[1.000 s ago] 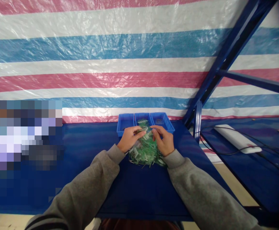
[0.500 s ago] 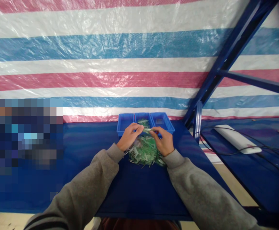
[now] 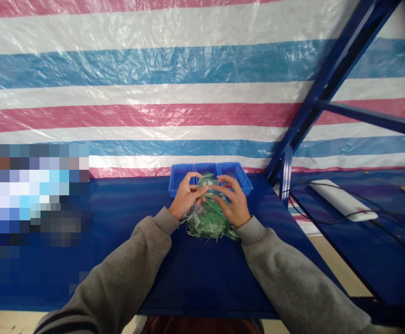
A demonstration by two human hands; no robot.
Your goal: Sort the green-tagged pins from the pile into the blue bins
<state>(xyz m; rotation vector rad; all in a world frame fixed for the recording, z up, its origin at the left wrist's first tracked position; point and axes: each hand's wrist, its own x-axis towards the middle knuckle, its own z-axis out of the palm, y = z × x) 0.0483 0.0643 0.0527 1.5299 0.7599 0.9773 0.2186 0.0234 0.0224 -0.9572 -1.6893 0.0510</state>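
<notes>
Over a heap of small green and clear thin strips [image 3: 207,221], my left hand [image 3: 186,197] is closed, thumb and fingers pinched at a small clear piece [image 3: 205,186] whose outline blurs into the strips behind. My right hand [image 3: 235,202] hovers at the heap's right side with its fingers spread, the fingertips close to the left hand's; nothing shows in it. Behind the hands stands a row of three blue bins: a left bin [image 3: 172,182], a middle bin [image 3: 205,167] with green strips inside, and a right bin [image 3: 246,185], partly hidden by my right hand.
The heap lies on a dark blue table [image 3: 202,278]. A striped plastic sheet [image 3: 153,111] rises behind it. To the right are a blue metal frame [image 3: 288,171] and a second table with a white device [image 3: 343,200] and black cables [image 3: 394,218]. A pixelated area covers the left.
Both hands held a clear piece between them before. My right hand's fingers have since opened and spread, and my left hand's fingers have shifted slightly. The heap looks the same.
</notes>
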